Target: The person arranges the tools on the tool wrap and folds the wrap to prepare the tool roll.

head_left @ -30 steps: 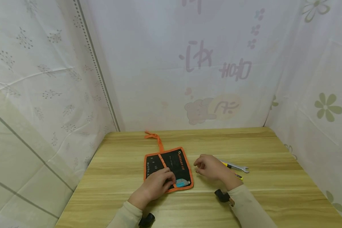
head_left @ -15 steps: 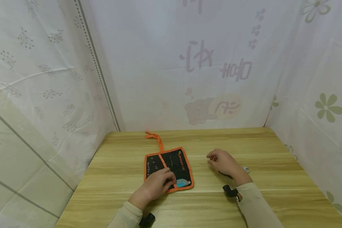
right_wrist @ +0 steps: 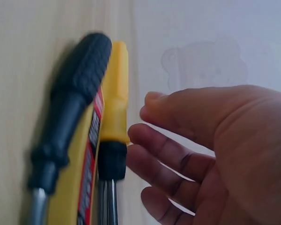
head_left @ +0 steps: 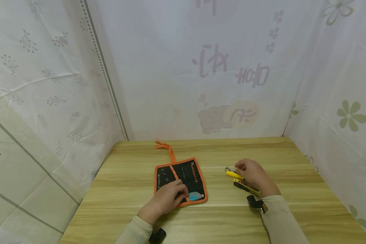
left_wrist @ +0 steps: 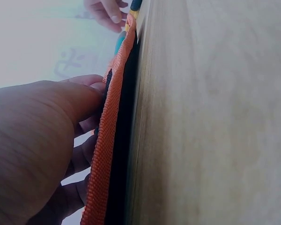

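A black tool pouch (head_left: 187, 171) with orange trim lies flat on the table. My left hand (head_left: 164, 200) pinches at its near pocket edge; the left wrist view shows the thumb against fabric behind the orange trim (left_wrist: 105, 150). A grey and teal tool (head_left: 195, 196) sits at the pouch's lower right corner. My right hand (head_left: 256, 174) hovers with loosely bent fingers beside a yellow-handled screwdriver (right_wrist: 116, 89), apart from it and holding nothing. Alongside lie a yellow utility knife (right_wrist: 84, 178) and a black-handled screwdriver (right_wrist: 79, 79). A wrench's ring end (head_left: 227, 169) peeks out behind them.
The pouch's orange tie strap (head_left: 171, 154) stretches toward the back of the wooden table (head_left: 125, 189). Patterned cloth (head_left: 177, 84) hangs behind the table and along both sides.
My right hand has moved rightward, away from the pouch and over the loose tools, uncovering the screwdriver handles and the wrench's ring end. My left hand stays put on the pouch.
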Motion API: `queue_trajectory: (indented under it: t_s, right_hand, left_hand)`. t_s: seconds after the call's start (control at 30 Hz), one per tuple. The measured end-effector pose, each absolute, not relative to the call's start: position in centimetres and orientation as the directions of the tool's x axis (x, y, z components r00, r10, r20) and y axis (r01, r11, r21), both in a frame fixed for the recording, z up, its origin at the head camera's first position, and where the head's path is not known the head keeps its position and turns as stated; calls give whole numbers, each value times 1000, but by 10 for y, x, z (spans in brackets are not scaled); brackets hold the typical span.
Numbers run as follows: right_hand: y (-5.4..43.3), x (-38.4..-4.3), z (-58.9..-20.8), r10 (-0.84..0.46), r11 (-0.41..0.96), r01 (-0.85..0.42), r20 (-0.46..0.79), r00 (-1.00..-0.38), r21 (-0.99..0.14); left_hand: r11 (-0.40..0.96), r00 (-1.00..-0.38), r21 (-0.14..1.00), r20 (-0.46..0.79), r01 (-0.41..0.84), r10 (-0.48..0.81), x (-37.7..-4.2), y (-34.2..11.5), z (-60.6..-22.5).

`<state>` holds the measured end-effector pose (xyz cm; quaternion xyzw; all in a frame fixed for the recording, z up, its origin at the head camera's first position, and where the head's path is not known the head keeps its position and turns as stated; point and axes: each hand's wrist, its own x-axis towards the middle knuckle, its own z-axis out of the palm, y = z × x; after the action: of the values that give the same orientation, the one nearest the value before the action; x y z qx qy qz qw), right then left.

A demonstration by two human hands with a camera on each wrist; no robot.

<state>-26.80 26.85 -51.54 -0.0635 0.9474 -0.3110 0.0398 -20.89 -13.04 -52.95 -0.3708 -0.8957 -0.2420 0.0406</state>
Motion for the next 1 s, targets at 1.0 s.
queue_trajectory:
  t_s: [1.0]
  right_hand:
    - [286,-268,-512,-68,780,64,-186,-980,-622]
  left_hand:
    - [680,-782,390,256,621,568,-221,-144,-531]
